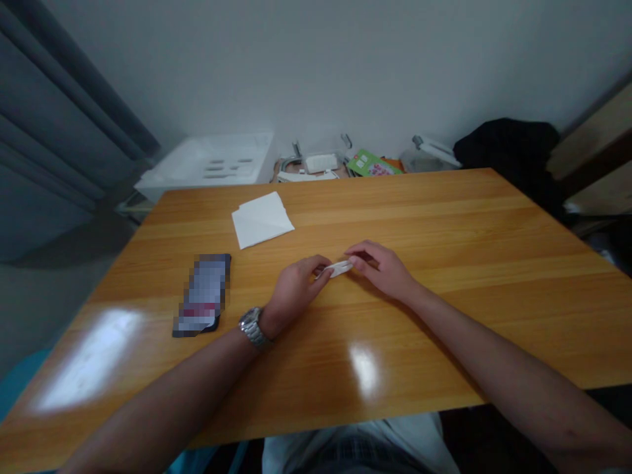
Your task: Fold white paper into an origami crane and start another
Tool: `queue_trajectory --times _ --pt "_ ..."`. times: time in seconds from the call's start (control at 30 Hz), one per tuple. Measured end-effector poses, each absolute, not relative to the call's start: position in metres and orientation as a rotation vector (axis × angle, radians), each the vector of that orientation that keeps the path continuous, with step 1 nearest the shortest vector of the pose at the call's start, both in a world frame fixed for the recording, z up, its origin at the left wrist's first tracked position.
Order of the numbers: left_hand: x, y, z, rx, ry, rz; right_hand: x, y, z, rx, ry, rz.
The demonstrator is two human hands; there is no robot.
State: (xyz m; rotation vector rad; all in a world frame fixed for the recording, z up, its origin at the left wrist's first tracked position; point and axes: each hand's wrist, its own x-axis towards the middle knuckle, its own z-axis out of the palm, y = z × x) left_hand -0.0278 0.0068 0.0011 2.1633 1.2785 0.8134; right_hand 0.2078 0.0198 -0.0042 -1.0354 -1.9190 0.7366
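A small strip of folded white paper is held just above the middle of the wooden table. My left hand, with a metal watch on its wrist, pinches the strip's left end between thumb and fingers. At the right end, the thumb and fingers of my right hand close on the strip. Its ends are partly hidden by my fingertips. Farther back to the left lie several white paper sheets, loosely stacked.
A phone with a blurred-out screen lies left of my left hand. Beyond the table's far edge are a white plastic tray, a white box, a green packet and dark cloth. A grey curtain hangs at left.
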Motion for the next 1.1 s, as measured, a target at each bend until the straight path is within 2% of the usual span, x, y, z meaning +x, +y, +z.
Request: queue_trajectory --times 0.33,0.53,0.7,1.1 --pt "-0.02 0.008 -0.003 1.787 1.159 1.109 0.196 0.012 -0.007 -1.051 -1.659 1.174" --pt "-0.015 0.005 -0.007 1.646 1.089 1.099 0.189 0.008 -0.008 -1.051 -1.635 1.182" --pt "-0.016 0.003 -0.005 1.768 1.099 1.081 0.189 0.007 -0.006 -1.089 -1.682 1.097" --pt "-0.016 0.005 0.0 1.701 1.043 1.147 0.189 0.004 -0.005 -1.001 -1.729 1.291"
